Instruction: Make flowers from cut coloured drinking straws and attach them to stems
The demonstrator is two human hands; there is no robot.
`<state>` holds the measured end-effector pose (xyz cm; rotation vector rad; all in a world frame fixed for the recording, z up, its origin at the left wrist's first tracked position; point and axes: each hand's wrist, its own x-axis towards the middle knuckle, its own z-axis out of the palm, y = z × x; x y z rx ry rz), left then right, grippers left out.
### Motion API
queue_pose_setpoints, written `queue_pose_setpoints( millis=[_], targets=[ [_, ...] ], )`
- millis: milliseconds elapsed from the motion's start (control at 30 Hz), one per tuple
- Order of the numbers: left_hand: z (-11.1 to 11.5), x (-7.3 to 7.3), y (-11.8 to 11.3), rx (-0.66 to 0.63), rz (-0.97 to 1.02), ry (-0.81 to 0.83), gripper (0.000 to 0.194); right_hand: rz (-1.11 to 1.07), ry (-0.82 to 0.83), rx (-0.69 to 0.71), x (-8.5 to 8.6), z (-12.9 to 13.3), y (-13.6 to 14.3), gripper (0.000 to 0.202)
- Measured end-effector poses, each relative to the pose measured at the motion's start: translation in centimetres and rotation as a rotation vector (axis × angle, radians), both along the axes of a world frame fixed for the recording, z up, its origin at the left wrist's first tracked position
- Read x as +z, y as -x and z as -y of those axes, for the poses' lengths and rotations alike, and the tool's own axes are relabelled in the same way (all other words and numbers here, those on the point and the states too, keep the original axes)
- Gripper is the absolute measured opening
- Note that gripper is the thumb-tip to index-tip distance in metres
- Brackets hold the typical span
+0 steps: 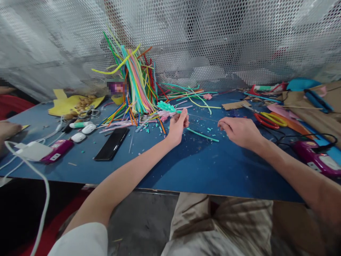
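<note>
My left hand [179, 127] is closed in a pinch around the base of a fuzzy teal bunch of pipe cleaner pieces [165, 106]. Pale pink fuzzy pieces [163, 114] show just under the teal ones, against the same hand. To the right, my right hand [239, 132] hovers over the blue table with its fingers curled together. A faint thin line runs between the two hands; whether the right fingers grip it, I cannot make out. Below and between the hands lies a loose teal pipe cleaner [203, 135], with small cut bits scattered around.
A tall bundle of coloured pipe cleaners [138, 81] stands behind my left hand. A black phone [112, 144] lies at left, near a purple power strip [57, 151]. Scissors [266, 119] and cardboard [306, 99] are at right. Another person's hand [9, 131] rests at far left.
</note>
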<state>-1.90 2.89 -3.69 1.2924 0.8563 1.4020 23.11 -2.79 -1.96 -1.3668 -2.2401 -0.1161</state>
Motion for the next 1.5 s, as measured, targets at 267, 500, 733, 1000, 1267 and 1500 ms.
queue_pose_setpoints(
  millis=[267, 500, 733, 1000, 1267, 1500],
  targets=[
    [-0.1, -0.6, 0.3, -0.062, -0.108, -0.055, 0.051, 0.003, -0.102, 0.121, 0.8, 0.1, -1.3, 0.026],
    [0.4, -0.1, 0.2, -0.139, -0.017, -0.021, 0.041, -0.011, -0.175, 0.165, 1.1, 0.1, -2.6, 0.027],
    [0.4, -0.2, 0.2, -0.105, -0.004, -0.013, 0.045, -0.176, -0.127, 0.200, 1.2, 0.2, -2.0, 0.024],
    [0.1, -0.3, 0.2, -0.051, 0.106, 0.061, 0.046, -0.281, -0.041, 0.170, 0.8, 0.1, -1.6, 0.036],
    [0.9, -0.2, -0.3, -0.059, 0.090, 0.111, 0.047, -0.357, -0.082, 0.170, 0.4, 0.3, -1.2, 0.037],
    [1.0, -0.7, -0.5, -0.089, 0.080, 0.107, 0.046, -0.326, -0.200, 0.157, 0.2, 0.4, -1.5, 0.018]
  ],
)
